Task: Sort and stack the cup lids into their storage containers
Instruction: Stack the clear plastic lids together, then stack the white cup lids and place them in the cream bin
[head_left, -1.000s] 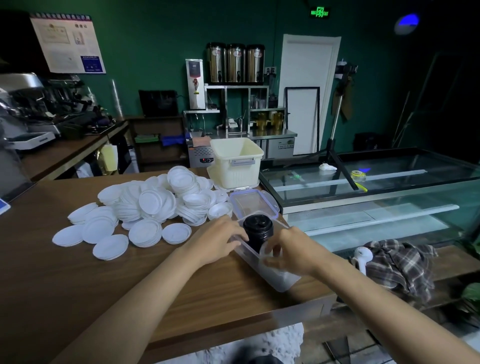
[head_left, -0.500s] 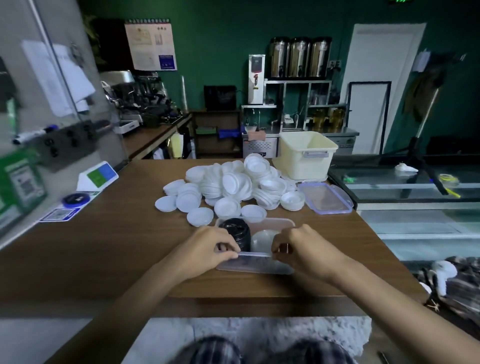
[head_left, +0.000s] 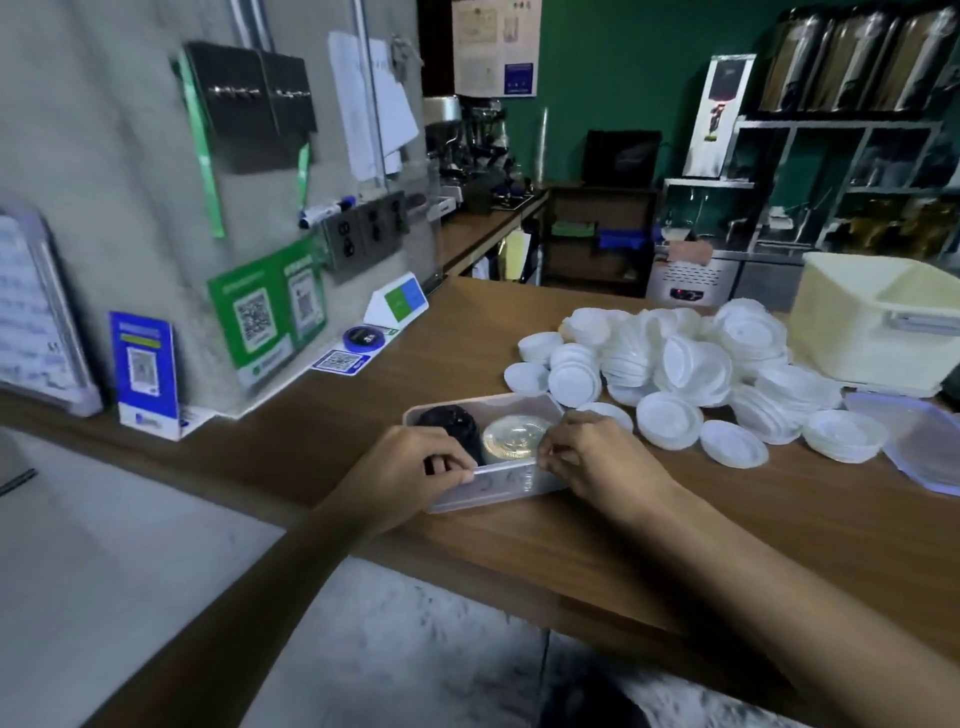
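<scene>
The clear container (head_left: 498, 486) is pinched at its near rim by the left hand (head_left: 410, 467) and right hand (head_left: 597, 462). White lids (head_left: 691, 364) are piled at 2 o'clock.

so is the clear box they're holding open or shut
Open: the clear box has no lid on; black lids and clear lids show inside.

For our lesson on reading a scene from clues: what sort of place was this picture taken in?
Most likely a café or drinks shop. An espresso machine stands on the back worktop, steel urns sit on a shelf, and white cup lids are heaped on the wooden counter.
</scene>
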